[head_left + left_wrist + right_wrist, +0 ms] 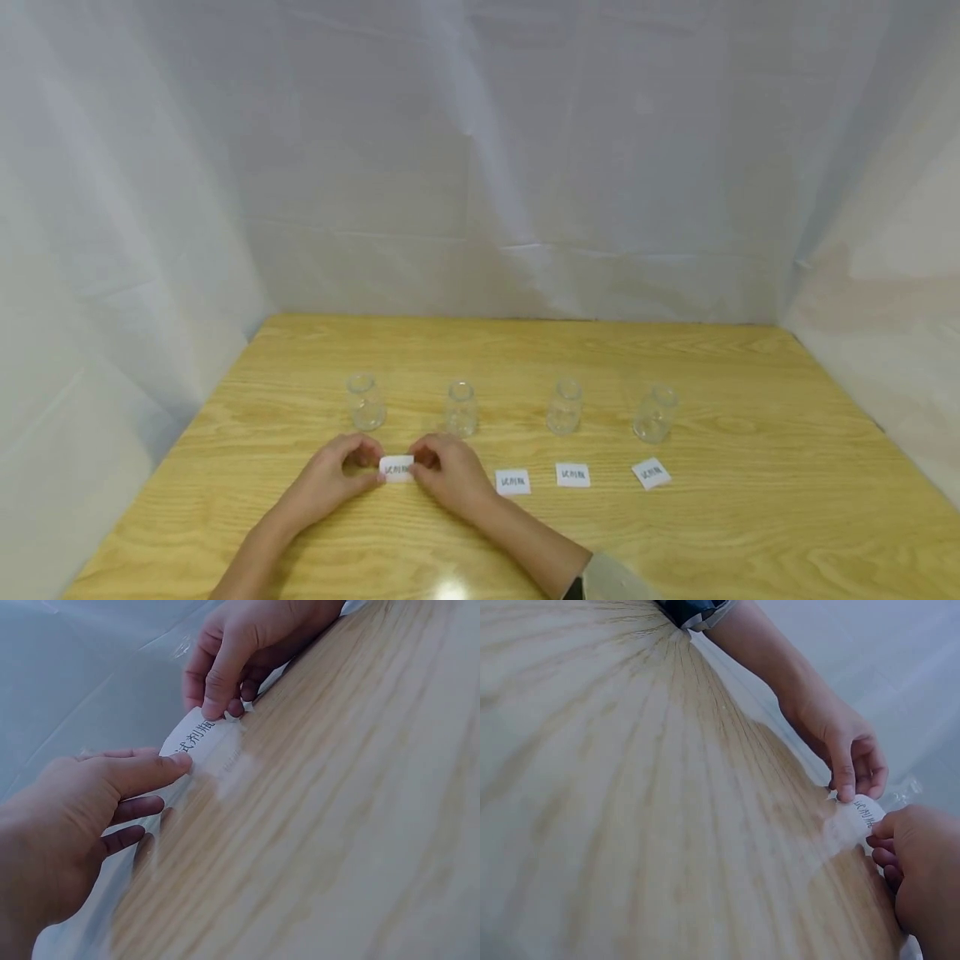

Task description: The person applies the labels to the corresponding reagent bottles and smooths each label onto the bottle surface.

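A small white label (pixel 396 468) with dark handwritten characters is held between both hands, its written face toward the head camera. My left hand (pixel 335 477) pinches its left end between thumb and fingers. At the other end, the thumb and fingers of my right hand (pixel 455 479) pinch the label's right edge and cover part of the writing. In the left wrist view the label (pixel 196 739) looks slightly bent between the two thumbs. Behind the hands, a clear glass jar (pixel 366 403) stands upright at the far left, and another jar (pixel 461 409) stands just beyond the right hand.
Two more glass jars, one right of centre (pixel 564 407) and one farther right (pixel 655 414), continue the row. In front lie three similar labels: one near the right wrist (pixel 513 482), a middle one (pixel 573 475) and a tilted one (pixel 651 473). White sheeting (pixel 480 167) encloses the wooden table (pixel 750 500).
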Tool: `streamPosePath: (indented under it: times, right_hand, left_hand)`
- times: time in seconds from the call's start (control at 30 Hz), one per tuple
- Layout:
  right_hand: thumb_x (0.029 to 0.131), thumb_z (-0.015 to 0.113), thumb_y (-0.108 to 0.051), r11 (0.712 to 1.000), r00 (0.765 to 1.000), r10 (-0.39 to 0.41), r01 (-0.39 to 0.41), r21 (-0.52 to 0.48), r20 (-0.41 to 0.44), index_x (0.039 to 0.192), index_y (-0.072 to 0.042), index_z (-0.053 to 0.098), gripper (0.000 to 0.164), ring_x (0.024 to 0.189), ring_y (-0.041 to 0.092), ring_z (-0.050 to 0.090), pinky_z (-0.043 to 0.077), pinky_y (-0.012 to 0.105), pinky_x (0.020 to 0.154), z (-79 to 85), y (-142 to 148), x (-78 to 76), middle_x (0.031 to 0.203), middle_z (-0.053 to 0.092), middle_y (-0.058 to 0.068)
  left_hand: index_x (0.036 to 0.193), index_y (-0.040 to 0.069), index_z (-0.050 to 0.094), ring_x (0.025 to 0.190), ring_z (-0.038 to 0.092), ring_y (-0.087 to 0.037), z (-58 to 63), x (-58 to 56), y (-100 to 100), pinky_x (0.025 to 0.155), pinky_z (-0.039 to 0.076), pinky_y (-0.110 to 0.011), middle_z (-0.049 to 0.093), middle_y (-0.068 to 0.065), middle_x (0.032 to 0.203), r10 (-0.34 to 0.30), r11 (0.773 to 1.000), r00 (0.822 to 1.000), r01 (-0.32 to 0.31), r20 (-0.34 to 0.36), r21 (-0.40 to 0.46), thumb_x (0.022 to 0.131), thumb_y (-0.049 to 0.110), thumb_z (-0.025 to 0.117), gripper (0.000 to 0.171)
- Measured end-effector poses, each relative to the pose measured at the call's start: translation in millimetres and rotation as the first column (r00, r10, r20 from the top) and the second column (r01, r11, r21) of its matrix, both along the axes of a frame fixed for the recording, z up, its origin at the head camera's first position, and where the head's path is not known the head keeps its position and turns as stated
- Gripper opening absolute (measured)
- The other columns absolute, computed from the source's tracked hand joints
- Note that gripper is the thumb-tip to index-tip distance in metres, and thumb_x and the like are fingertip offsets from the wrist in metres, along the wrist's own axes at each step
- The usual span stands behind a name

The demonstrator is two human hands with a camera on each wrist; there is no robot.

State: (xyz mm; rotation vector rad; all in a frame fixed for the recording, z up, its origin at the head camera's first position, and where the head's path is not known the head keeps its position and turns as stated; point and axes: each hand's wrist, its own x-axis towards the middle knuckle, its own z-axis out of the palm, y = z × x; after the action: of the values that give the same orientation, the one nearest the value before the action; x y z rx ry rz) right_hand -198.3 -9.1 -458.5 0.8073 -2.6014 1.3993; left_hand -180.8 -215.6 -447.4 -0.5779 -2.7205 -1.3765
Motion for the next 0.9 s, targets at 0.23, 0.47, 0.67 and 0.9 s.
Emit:
streamPosePath:
  times: [0.23, 0.47, 0.67, 0.9]
  right_hand:
    - [0.082, 0.065, -0.001, 0.990, 0.998, 0.016, -0.007, -0.138, 0.063, 0.088, -0.005, 0.065, 0.008, 0.067, 0.004, 0.053, 0.046, 0.019, 0.061, 2.2, 0.9, 0.8, 0.076, 0.060, -0.004]
    - [0.083, 0.063, -0.001, 0.984, 0.997, 0.008, 0.005, -0.181, 0.073, 0.090, -0.007, 0.066, 0.010, 0.069, 0.006, 0.052, 0.045, 0.021, 0.062, 3.6, 2.2, 0.4, 0.080, 0.059, -0.004]
    - [0.084, 0.062, -0.001, 0.983, 0.997, -0.001, 0.015, -0.182, 0.079, 0.090, -0.009, 0.067, 0.011, 0.072, 0.007, 0.052, 0.045, 0.022, 0.065, 3.7, 3.0, 0.2, 0.084, 0.059, -0.006]
    - [0.084, 0.062, -0.001, 0.981, 0.997, -0.001, 0.016, -0.191, 0.074, 0.091, -0.009, 0.067, 0.011, 0.073, 0.007, 0.052, 0.045, 0.022, 0.065, 4.2, 3.3, 0.7, 0.085, 0.058, -0.007]
  left_hand:
    - [0.095, 0.003, 0.061, 0.079, 0.056, -0.017, 3.1, 1.0, 2.6, 0.069, 0.047, -0.027, 0.061, -0.004, 0.087, -0.023, 0.988, 0.997, 0.011, 0.077, 0.152, 0.083, 0.011, 0.068, 0.016]
    - [0.098, -0.003, 0.063, 0.084, 0.060, -0.018, 3.3, 1.2, 1.8, 0.072, 0.049, -0.028, 0.064, -0.009, 0.093, -0.090, 0.970, 0.989, 0.060, 0.119, 0.235, 0.089, 0.012, 0.060, 0.018]
    - [0.097, -0.005, 0.063, 0.081, 0.060, -0.016, 3.2, 1.3, 1.4, 0.071, 0.049, -0.028, 0.064, -0.011, 0.091, -0.159, 0.961, 0.976, 0.119, 0.146, 0.250, 0.089, 0.011, 0.060, 0.018]
    - [0.098, -0.002, 0.065, 0.085, 0.059, -0.017, 4.0, 2.6, 1.1, 0.073, 0.048, -0.026, 0.064, -0.009, 0.093, -0.179, 0.964, 0.969, 0.137, 0.172, 0.230, 0.090, 0.014, 0.060, 0.019]
